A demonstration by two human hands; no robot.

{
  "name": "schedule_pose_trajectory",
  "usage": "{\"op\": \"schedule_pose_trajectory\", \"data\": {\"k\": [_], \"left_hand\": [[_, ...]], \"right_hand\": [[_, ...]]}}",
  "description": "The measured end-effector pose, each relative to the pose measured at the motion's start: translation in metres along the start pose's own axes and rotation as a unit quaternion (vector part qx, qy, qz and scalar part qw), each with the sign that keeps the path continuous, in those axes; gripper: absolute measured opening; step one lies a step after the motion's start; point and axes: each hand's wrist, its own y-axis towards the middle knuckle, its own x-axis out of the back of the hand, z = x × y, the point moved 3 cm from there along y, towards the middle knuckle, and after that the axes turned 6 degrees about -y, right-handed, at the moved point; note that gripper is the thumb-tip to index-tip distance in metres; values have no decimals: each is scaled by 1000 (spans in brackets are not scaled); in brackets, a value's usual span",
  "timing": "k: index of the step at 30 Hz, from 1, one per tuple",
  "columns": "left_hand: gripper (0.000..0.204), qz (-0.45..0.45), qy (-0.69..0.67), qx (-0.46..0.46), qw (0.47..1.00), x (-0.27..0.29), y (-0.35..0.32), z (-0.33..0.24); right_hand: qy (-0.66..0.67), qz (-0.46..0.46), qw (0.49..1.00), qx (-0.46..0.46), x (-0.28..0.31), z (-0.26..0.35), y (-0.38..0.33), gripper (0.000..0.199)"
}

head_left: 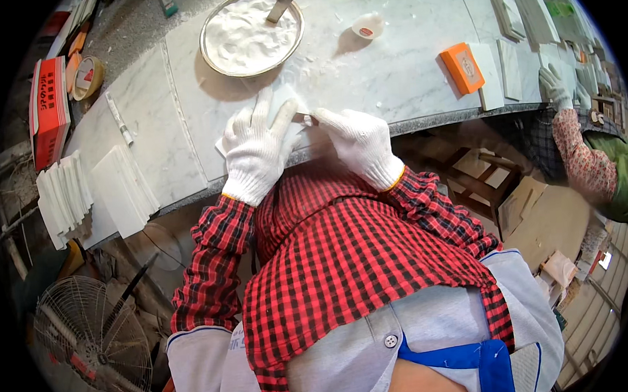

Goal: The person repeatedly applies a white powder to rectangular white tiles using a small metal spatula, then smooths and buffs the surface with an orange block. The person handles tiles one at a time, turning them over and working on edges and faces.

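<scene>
My left hand [256,146], in a white knit glove, lies with fingers spread on a thin white slab [286,97] near the table's front edge. My right hand [357,138], gloved the same way, is closed with thumb and forefinger pinching a small flat dark piece [301,117], which looks like a blade, at the slab's right side. Its far end meets the slab; what kind of tool it is cannot be told. Just beyond my hands stands a round metal bowl [205,55] of white powder or paste, with a metal putty knife [282,4] leaning in it.
On the marble-topped table [407,73] are a small white cup [368,27] and an orange box [462,69]. At left are a red box [50,113], a tape roll [87,77] and stacked white strips [65,196]. A floor fan [92,339] stands lower left. A co-worker's gloved hand [555,87] is at right.
</scene>
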Motion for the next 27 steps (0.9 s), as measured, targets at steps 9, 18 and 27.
{"op": "schedule_pose_trajectory", "data": {"k": [9, 18, 27], "left_hand": [[77, 4, -169, 22, 985, 28, 4, 4], [102, 1, -124, 69, 990, 21, -8, -12], [94, -2, -109, 30, 994, 27, -6, 4]], "right_hand": [[168, 83, 980, -71, 25, 16, -16, 23], [385, 160, 884, -214, 39, 16, -16, 25], [166, 115, 979, 17, 16, -45, 42, 24]]}}
